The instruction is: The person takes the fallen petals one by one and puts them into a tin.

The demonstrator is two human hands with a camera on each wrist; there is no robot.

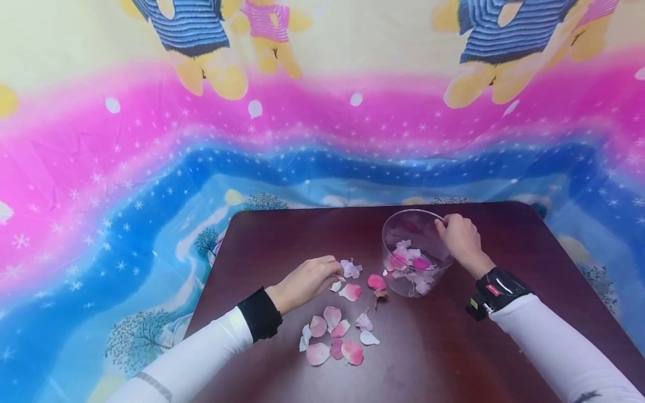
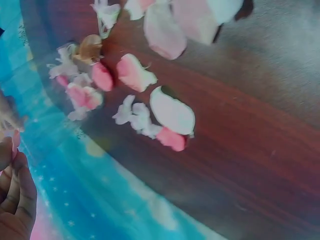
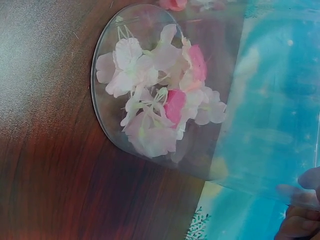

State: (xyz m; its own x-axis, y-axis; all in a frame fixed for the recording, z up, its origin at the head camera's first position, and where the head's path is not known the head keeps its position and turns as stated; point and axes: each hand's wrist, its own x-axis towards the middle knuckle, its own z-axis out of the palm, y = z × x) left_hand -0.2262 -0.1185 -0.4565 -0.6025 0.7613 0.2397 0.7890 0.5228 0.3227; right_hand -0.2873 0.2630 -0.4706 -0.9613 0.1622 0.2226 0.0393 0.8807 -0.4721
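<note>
Here the right hand [image 1: 461,238] grips the far right rim of the clear glass jar [image 1: 403,232], which holds petals. Left of it, the left hand [image 1: 307,280] pinches a pale blossom [image 1: 350,268] beside scattered loose petals [image 1: 335,336] on the dark table [image 1: 504,347].

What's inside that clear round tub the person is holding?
The clear tub holds a loose heap of white and pink petals, lying on its bottom. The right hand grips its rim. Whatever lies beneath the top petals is covered and cannot be seen.

Bright even light; wrist views blurred, glary.
</note>
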